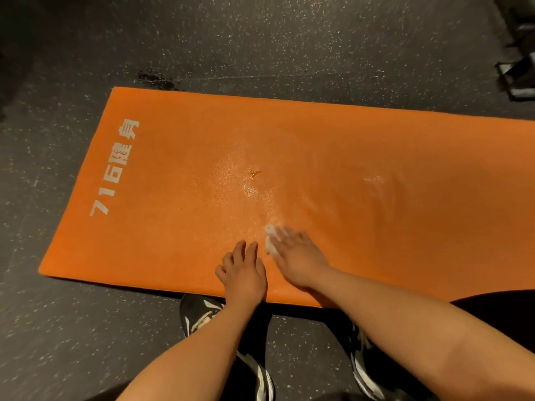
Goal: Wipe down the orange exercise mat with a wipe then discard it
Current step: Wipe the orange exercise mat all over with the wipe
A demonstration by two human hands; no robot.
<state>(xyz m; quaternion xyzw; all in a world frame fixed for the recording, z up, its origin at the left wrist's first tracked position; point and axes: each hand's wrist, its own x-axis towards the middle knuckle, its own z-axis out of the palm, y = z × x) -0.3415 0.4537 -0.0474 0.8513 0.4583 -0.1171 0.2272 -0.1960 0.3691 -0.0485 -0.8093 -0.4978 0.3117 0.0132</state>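
The orange exercise mat (179,233) lies flat on the dark floor, with white print near its left end and wet, shiny patches in the middle. My right hand (298,256) presses a small white wipe (270,240) flat against the mat near its front edge; the hand is blurred and its fingers are spread over the wipe. Just to its left, my left hand (243,270) rests on the mat with its fingers loosely bent and holds nothing.
Dark speckled rubber floor (260,39) surrounds the mat. My two black-and-white shoes (199,314) stand at the mat's front edge. A dark piece of gym equipment (518,73) sits at the upper right. A wet spot (156,78) marks the floor behind the mat's far left corner.
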